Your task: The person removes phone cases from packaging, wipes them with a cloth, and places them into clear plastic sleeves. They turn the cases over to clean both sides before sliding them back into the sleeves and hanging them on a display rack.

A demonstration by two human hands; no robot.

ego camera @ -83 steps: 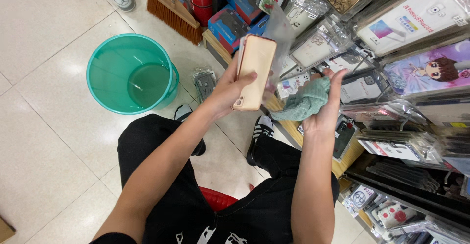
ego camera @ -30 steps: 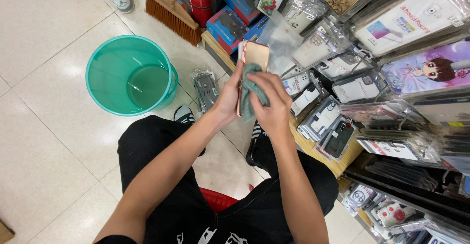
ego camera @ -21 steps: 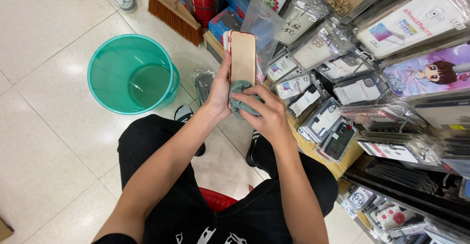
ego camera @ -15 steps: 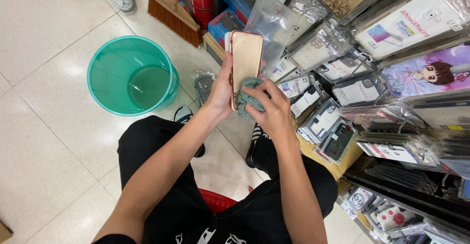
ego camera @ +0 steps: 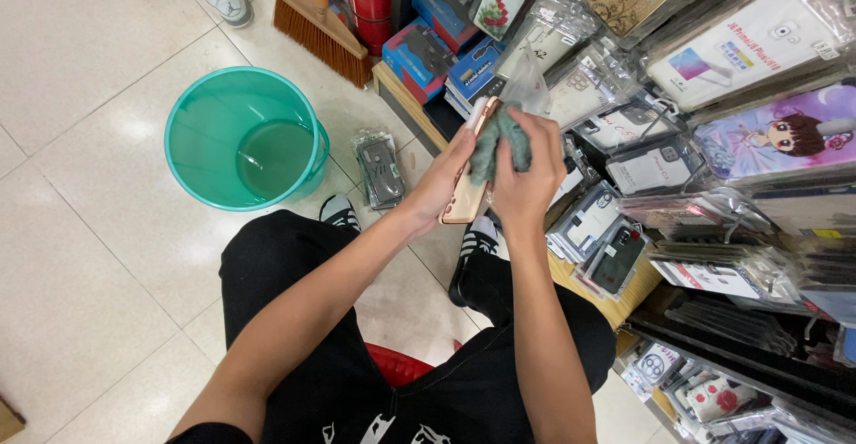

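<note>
left hand (ego camera: 439,185): grasps gold phone case (ego camera: 467,196) from its left side, long axis upright, tilted away | right hand (ego camera: 524,179): clenched on green cloth (ego camera: 500,139), pressed to case's upper right face | both above lap, beside display rack (ego camera: 624,141)

A small shop selling phone accessories. Racks of packaged phone cases (ego camera: 713,78) in clear plastic sleeves crowd the right side, with boxed goods (ego camera: 446,52) stacked low near the pale tiled floor (ego camera: 80,257). A teal bucket (ego camera: 245,136) and a broom (ego camera: 323,25) stand on the tiles nearby.
</note>
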